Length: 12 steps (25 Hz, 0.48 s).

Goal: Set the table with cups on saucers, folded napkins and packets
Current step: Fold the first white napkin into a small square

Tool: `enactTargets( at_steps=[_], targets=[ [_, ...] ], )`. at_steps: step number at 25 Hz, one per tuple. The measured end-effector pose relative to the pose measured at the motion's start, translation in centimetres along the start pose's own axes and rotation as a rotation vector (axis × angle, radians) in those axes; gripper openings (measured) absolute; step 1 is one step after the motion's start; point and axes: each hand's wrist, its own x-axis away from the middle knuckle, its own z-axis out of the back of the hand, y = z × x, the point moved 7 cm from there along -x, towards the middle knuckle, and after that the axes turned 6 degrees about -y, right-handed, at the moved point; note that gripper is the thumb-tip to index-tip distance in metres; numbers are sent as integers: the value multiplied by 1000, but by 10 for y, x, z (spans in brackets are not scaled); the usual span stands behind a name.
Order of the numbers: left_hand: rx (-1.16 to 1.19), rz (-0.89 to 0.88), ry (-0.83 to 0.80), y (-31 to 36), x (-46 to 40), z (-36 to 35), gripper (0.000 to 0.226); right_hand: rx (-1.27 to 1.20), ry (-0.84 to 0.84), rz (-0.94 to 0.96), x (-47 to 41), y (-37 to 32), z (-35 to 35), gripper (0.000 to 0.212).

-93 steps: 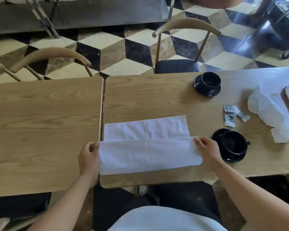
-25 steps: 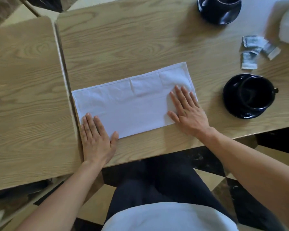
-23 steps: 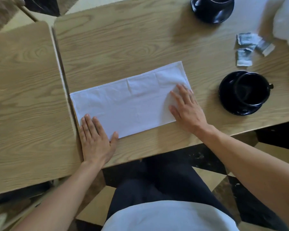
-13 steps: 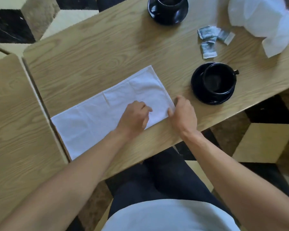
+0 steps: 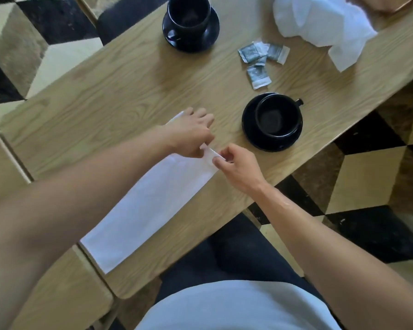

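Both hands pinch one end of the long white napkin, likely to fold it over: the left hand and right hand meet there. The napkin lies along the table's near edge, beside a cup on a saucer

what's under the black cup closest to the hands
The near black cup stands on a round black saucer, which rests on the light wooden table. The saucer's rim shows all around, but its centre is covered by the cup. The cup looks empty inside.
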Motion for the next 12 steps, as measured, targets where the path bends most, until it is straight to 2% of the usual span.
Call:
enactTargets(
  at_steps=[3, 6, 10, 12],
  targets=[
    [-110, 73, -95, -63, 31, 20, 23, -171, -48, 25, -8, -41, 4, 14],
    [50, 258, -105, -136, 92, 46, 14, -359, -74, 102, -20, -101, 8, 10],
    [486, 569, 111, -207, 215, 76, 9, -468, -146, 240, -41, -197, 5, 6],
    [707, 740, 334, -227, 288, 82, 12, -435, -161, 330, -47, -256, 1, 7]
  ],
)
